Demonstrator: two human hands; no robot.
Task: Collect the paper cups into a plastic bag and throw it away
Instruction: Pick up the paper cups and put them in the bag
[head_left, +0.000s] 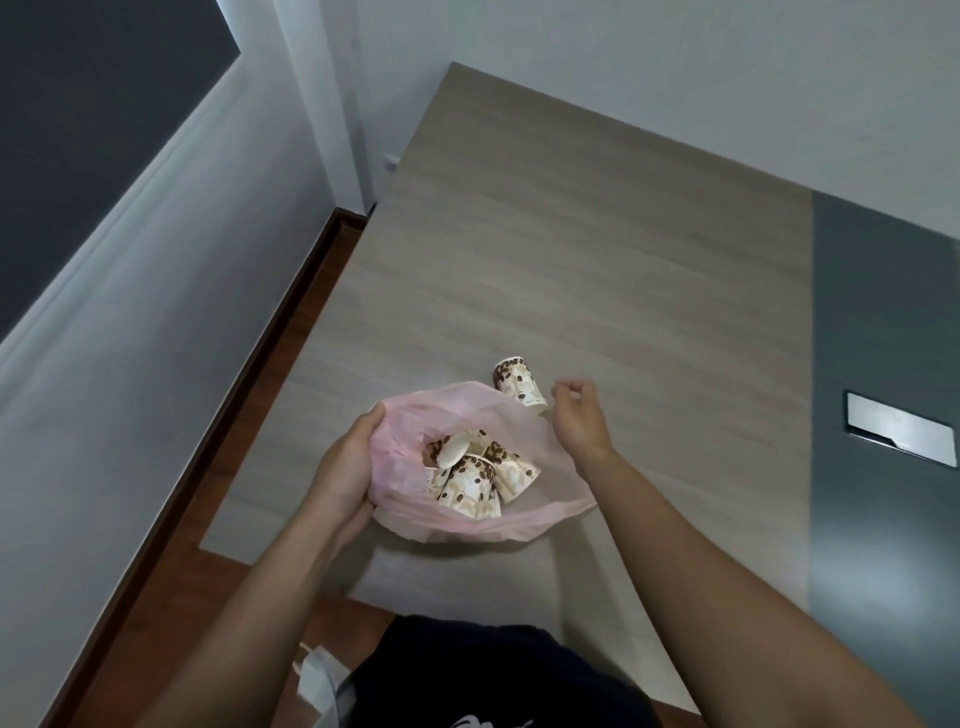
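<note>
A thin pink plastic bag (410, 509) lies open on the wooden table (597, 260), with several paper cups (475, 475) printed with coffee beans inside it. My left hand (345, 467) grips the bag's left rim and holds the mouth open. One more paper cup (518, 382) lies on its side on the table just beyond the bag. My right hand (576, 415) hovers right of that cup, above the bag's right edge, fingers loosely curled and holding nothing.
A dark grey strip (883, 364) runs along the table's right side with a metal cover plate (901, 428) set in it. White walls stand behind and to the left. A white bag (317, 675) lies on the brown floor by my legs.
</note>
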